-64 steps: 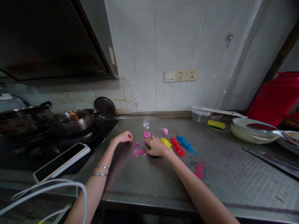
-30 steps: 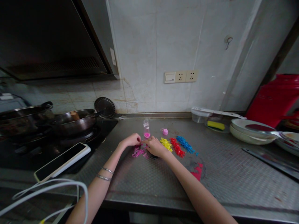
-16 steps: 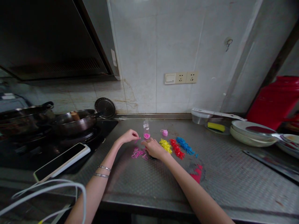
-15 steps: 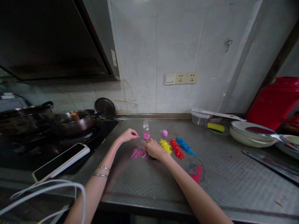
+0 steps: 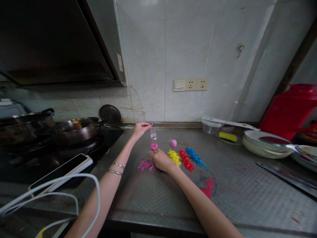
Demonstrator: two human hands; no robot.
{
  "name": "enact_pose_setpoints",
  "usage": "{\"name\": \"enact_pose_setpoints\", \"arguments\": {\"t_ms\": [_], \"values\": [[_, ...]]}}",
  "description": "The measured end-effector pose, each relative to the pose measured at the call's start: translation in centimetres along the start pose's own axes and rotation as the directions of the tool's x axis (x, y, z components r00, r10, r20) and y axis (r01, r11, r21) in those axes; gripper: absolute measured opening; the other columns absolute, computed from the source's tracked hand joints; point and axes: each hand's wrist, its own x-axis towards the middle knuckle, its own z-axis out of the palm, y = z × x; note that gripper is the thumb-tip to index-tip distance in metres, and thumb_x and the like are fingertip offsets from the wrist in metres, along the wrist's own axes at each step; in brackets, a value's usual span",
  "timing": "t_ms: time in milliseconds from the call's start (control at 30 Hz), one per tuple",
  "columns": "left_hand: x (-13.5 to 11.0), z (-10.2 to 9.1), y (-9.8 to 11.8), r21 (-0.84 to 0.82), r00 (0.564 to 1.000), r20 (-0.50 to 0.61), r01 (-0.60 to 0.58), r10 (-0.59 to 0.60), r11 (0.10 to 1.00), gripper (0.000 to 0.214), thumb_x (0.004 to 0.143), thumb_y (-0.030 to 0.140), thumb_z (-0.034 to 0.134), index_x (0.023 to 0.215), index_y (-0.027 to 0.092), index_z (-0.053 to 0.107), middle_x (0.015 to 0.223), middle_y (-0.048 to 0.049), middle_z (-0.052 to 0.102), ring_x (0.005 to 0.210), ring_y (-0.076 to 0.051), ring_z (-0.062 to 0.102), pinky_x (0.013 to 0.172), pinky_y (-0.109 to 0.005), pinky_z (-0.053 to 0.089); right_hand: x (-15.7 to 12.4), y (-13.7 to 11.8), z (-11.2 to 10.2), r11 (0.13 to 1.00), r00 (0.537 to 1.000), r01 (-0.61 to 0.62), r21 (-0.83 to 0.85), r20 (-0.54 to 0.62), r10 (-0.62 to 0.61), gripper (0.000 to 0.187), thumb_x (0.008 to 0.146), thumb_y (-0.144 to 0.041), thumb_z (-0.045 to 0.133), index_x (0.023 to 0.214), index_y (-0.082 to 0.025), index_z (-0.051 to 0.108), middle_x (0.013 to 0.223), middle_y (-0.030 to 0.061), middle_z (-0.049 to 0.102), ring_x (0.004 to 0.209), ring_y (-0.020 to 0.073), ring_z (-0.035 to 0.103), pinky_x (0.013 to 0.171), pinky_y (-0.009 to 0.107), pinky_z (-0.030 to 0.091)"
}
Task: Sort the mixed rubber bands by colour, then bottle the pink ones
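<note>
My left hand (image 5: 140, 128) is raised just above a small clear bottle (image 5: 154, 140) and pinches a pink rubber band (image 5: 151, 126) over its mouth. The bottle stands upright on the metal counter (image 5: 173, 195) with pink bands in its bottom. My right hand (image 5: 160, 160) rests on the counter in front of the bottle, fingers curled beside a loose pile of pink bands (image 5: 145, 164). To its right lie piles of yellow bands (image 5: 174, 156), red bands (image 5: 186, 159) and blue bands (image 5: 195, 156). A pink cap (image 5: 173, 142) lies behind them.
A stove (image 5: 61, 148) on the left carries a pan (image 5: 76, 130) and a wok (image 5: 22, 124). A phone (image 5: 59, 172) and white cables (image 5: 49, 195) lie near the front left. Stacked bowls (image 5: 264, 145), a sponge (image 5: 226, 136), a clear tub (image 5: 210, 125) and a red container (image 5: 289, 109) stand on the right.
My left hand has lifted from the pink pile up to the bottle's mouth with a pink band pinched in it. My right hand has stayed by the pile.
</note>
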Motion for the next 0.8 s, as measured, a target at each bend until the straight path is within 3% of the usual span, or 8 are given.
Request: {"name": "enact_pose_setpoints", "arguments": {"t_ms": [433, 800], "values": [[-0.1, 1.7, -2.0, 0.021, 0.990, -0.018, -0.140, 0.140, 0.990, 0.024, 0.067, 0.029, 0.055, 0.074, 0.008, 0.065, 0.073, -0.0070, 0.066, 0.068, -0.014, 0.059, 0.065, -0.023, 0.045, 0.2, 0.0, 0.3, 0.999, 1.000, 0.001, -0.041, -0.004, -0.001, 0.036, 0.078, -0.008, 0.035, 0.109, -0.019, 0.051, 0.099, 0.0091, 0.054, 0.101, 0.0193, 0.042, 0.082, 0.030, 0.035], [-1.0, 1.7, -2.0, 0.076, 0.991, 0.044, -0.128, 0.125, 0.989, 0.023, 0.066, 0.029, 0.058, 0.077, 0.010, 0.065, 0.079, -0.0075, 0.066, 0.069, -0.014, 0.058, 0.064, -0.023, 0.045, 0.2, 0.0, 0.1, 0.999, 1.000, 0.016, -0.052, 0.017, -0.015, 0.038, 0.079, -0.008, 0.034, 0.111, -0.020, 0.050, 0.099, 0.0104, 0.054, 0.100, 0.0203, 0.042, 0.082, 0.032, 0.035]]}}
